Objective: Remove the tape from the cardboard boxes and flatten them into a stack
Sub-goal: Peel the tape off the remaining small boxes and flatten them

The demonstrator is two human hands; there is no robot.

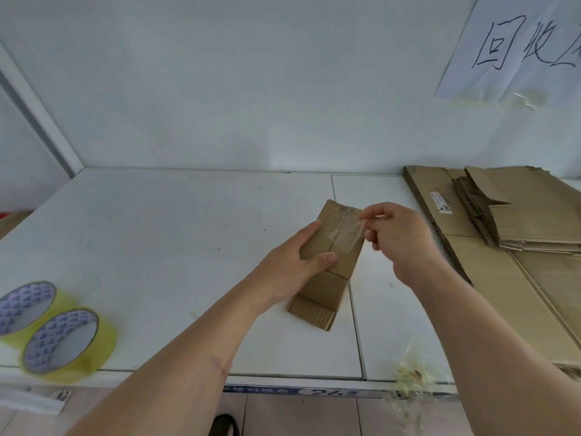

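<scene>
Progress: partway, as I judge it; several boxes already lie flattened in a stack [515,215] at the far right of the table [157,247], on top of a larger flat sheet of cardboard [503,278].
Box in hand: small cardboard box [330,269] near the middle of the table, standing on its near end and leaning away from me, already squashed fairly flat.
Left hand [295,265]: I grip the box from its left side, thumb pressed on the front face.
Right hand [399,234]: fingertips pinch a strip of clear tape [347,236], partly lifted off the seam on the upper half.
Left to do: finish peeling this strip, press the box flat, add it to the stack.
Peeled tape: crumpled clear wad [412,372] at the near table edge, right side.
Containers: none holding anything that I can see; whether the small box is empty I cannot tell.
Spare rolls: two tape rolls [56,335] at near left, touching each other.
</scene>
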